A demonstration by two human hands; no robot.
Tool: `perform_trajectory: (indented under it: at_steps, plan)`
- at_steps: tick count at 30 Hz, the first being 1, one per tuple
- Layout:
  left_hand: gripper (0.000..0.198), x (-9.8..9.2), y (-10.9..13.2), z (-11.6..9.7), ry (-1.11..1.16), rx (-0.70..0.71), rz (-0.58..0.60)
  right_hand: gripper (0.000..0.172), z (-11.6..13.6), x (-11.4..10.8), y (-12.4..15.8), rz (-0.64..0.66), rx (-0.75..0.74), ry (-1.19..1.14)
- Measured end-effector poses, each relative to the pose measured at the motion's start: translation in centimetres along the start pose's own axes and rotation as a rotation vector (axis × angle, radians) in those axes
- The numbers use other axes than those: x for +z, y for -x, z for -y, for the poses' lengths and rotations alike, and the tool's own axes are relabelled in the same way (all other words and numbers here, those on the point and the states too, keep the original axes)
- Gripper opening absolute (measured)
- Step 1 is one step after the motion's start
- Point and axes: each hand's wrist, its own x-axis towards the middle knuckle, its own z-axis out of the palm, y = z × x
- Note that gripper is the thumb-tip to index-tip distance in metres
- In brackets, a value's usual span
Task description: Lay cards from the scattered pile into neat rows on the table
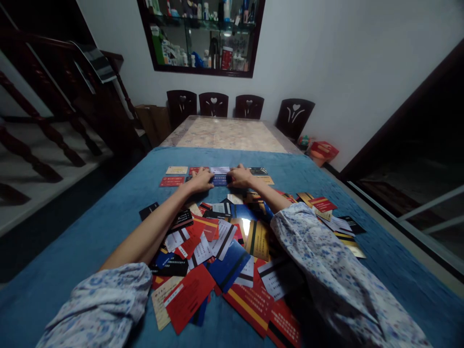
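Note:
A small two-row layout of bank-style cards lies flat on the blue cloth. My left hand rests at the left end of a blue card in the near row, its fingers bent against that edge. At the card's other end my right hand curls its fingers down on it. Just beyond is a whitish card. To the left lie a red card and a cream card; on the right a dark card and an orange-yellow card are partly visible. My hands cover parts of other cards.
Under my forearms spreads a loose pile of overlapping cards, including a red card and a blue striped card. More cards lie at the right. Beyond the blue cloth are the marble-patterned tabletop and several dark chairs.

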Motion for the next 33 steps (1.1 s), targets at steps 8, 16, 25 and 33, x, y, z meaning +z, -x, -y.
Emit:
perform_trajectory:
  at_steps: [8, 16, 25, 33]
  plan:
    - [0.042, -0.12, 0.39, -0.03, -0.048, 0.015, 0.038, 0.058, 0.0, -0.09, 0.12, 0.019, 0.006, 0.026]
    - [0.037, 0.05, 0.6, 0.0, -0.042, 0.04, -0.011, 0.049, -0.08, -0.15, 0.21, 0.018, -0.026, 0.043]
    - [0.035, 0.25, 0.77, -0.17, -0.041, 0.037, -0.026, 0.046, -0.01, -0.19, 0.27, 0.012, -0.025, 0.037]
    - [0.038, 0.2, 0.93, -0.49, -0.072, 0.028, -0.046, 0.044, 0.24, -0.39, 0.3, 0.022, -0.011, 0.04]
